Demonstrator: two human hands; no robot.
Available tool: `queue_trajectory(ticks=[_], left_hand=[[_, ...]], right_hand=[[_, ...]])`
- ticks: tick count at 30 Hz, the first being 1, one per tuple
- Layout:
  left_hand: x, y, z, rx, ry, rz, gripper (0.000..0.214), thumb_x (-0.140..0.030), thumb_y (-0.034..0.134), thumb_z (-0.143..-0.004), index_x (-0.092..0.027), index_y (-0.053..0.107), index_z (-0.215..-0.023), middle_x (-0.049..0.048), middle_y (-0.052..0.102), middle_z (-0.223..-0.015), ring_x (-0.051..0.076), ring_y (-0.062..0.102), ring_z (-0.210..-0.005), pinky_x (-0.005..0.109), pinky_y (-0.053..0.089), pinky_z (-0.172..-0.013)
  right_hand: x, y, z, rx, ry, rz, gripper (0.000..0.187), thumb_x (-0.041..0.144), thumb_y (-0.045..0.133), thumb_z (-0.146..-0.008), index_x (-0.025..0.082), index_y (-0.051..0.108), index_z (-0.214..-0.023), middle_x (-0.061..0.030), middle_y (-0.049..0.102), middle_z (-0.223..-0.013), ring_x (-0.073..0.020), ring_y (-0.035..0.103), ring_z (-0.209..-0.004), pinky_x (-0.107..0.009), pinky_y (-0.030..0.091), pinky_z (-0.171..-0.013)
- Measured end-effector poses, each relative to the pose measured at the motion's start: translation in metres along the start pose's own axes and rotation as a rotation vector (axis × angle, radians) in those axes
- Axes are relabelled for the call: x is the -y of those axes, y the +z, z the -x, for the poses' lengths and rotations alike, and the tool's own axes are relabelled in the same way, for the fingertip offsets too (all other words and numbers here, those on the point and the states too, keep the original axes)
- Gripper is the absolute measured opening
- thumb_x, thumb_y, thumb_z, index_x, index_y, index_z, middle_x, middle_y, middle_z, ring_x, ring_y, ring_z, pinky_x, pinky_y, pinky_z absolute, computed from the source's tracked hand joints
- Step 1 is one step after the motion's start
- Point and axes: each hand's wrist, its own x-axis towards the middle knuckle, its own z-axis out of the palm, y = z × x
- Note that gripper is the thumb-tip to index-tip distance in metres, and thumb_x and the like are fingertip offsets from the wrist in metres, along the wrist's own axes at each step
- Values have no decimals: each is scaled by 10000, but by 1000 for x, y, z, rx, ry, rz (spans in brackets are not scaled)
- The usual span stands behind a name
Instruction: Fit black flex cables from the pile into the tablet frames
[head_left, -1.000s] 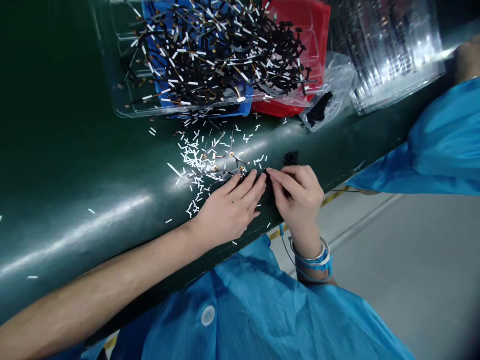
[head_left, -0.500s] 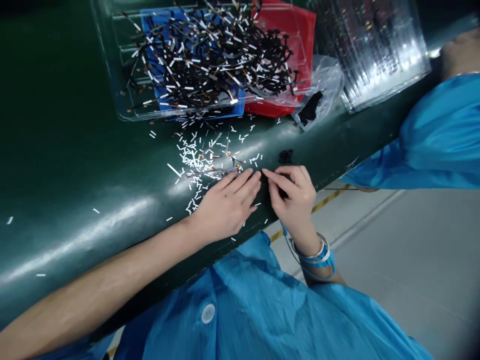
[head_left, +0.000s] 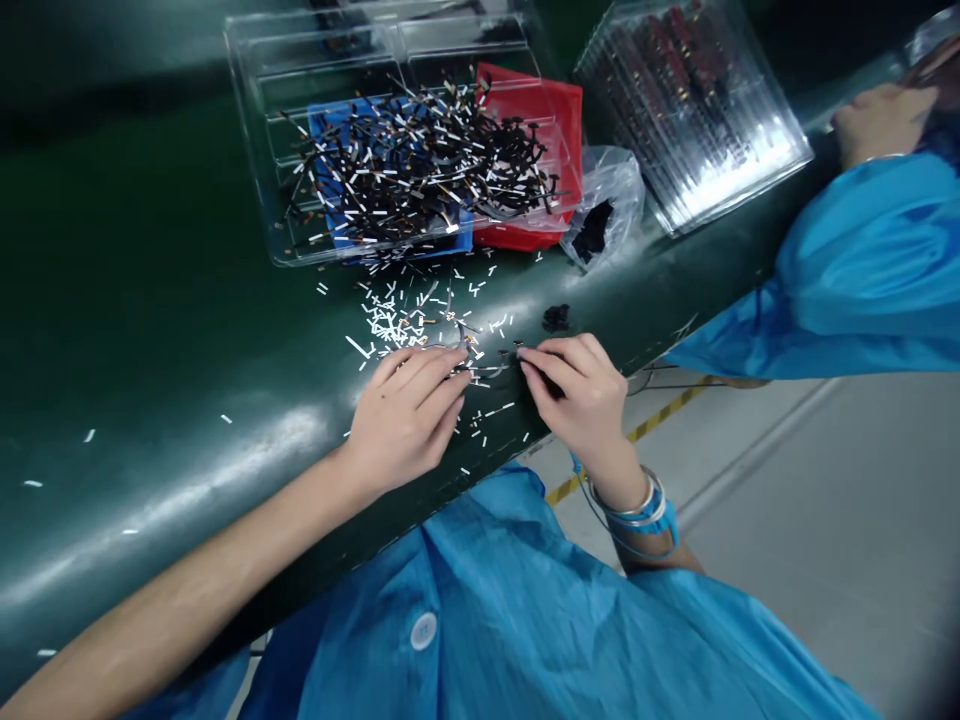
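My left hand [head_left: 409, 415] lies over the green work surface, its fingers bent and pressed together. Its fingertips touch the edge of a small heap of thin flex cables [head_left: 459, 335] with white and gold-coloured ends; what is under them is hidden. My right hand [head_left: 581, 395] is closed in a pinch, thumb against forefinger, at a tiny black piece [head_left: 517, 344]. Between the hands lies a thin flex cable [head_left: 491, 372] with a dark round end. Below it, another short strip [head_left: 495, 411] rests near the front edge. White slips [head_left: 386, 320] are scattered beyond my left hand.
A clear plastic tray [head_left: 259, 190] heaped with black flex cables stands on blue and red bins [head_left: 566, 120]. Beside it are a clear bag [head_left: 626, 190] with black content and stacked clear trays [head_left: 739, 150]. Small black pieces [head_left: 556, 318] lie nearby. A co-worker's hand [head_left: 885, 120] is at right.
My left hand has drawn back leftward and its fingers have bent, uncovering a cable and a strip. My right hand stays pinched in nearly the same place. The view has shifted slightly.
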Motion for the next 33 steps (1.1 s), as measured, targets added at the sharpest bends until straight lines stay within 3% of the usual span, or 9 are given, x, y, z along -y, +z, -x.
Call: queue_trajectory(ticks=[6, 11, 14, 16, 19, 21, 23, 26, 33], left_hand=[[12, -8, 10, -80, -73, 49, 170, -97, 532, -877, -118, 644, -1004, 119, 708, -1073, 226, 656, -998, 393, 490, -868], [11, -1, 14, 38, 147, 9, 234, -121, 486, -897, -82, 637, -1072, 137, 686, -1144, 264, 625, -1076, 409, 494, -882], [6, 0, 17, 111, 224, 30, 257, -108, 449, -903, -71, 643, -1068, 157, 674, -1165, 284, 615, -1093, 442, 474, -921], [3, -5, 16, 57, 92, 152, 245, -128, 437, -914, -89, 654, -1021, 153, 686, -1117, 267, 623, -1054, 433, 479, -906], [2, -21, 9, -25, -357, 561, 237, -262, 447, -936, -133, 646, -931, 107, 703, -943, 205, 647, -880, 339, 515, -759], [2, -32, 3, 38, -629, 955, 303, -387, 450, -925, -138, 623, -912, 87, 694, -836, 166, 648, -708, 251, 482, -561], [3, -42, -2, 161, -771, 1282, 343, -464, 522, -865, -131, 601, -880, 78, 689, -749, 132, 616, -547, 189, 370, -412], [2, -50, -4, 250, -830, 1420, 353, -453, 683, -739, -123, 582, -813, 62, 674, -634, 98, 555, -411, 160, 271, -349], [2, -63, -5, 136, -807, 1252, 249, -356, 685, -774, -111, 646, -778, 47, 676, -621, 82, 531, -369, 168, 318, -379]], right_hand=[[12, -8, -23, 316, -251, 162, 228, 106, 514, -874, 148, 657, -701, -70, 635, -699, -183, 501, -725, -299, 366, -562], [16, -4, -31, 342, -311, 252, 255, 56, 493, -841, 144, 618, -637, -72, 593, -622, -184, 474, -695, -290, 332, -562], [16, -9, -33, 259, -300, 255, 243, 64, 484, -837, 150, 611, -648, -62, 596, -619, -178, 471, -679, -287, 353, -572], [19, -18, -36, 147, -282, 231, 227, 73, 478, -848, 156, 613, -686, -58, 625, -665, -172, 490, -698, -282, 388, -596], [31, -30, -43, 8, -348, 160, 191, 83, 495, -863, 173, 621, -751, -52, 674, -787, -159, 519, -744, -275, 442, -650], [41, -34, -49, -28, -455, 121, 169, 82, 514, -862, 177, 625, -777, -53, 682, -821, -154, 528, -754, -276, 454, -657], [51, -33, -56, -43, -543, 98, 153, 79, 525, -862, 169, 628, -793, -59, 678, -801, -157, 539, -749, -277, 447, -627], [63, -27, -65, -76, -583, 62, 131, 93, 542, -864, 149, 634, -790, -69, 678, -755, -163, 557, -718, -280, 443, -571], [76, -15, -73, -102, -432, -248, 164, 64, 542, -843, 154, 667, -901, -65, 728, -811, -156, 626, -734, -297, 545, -639]])
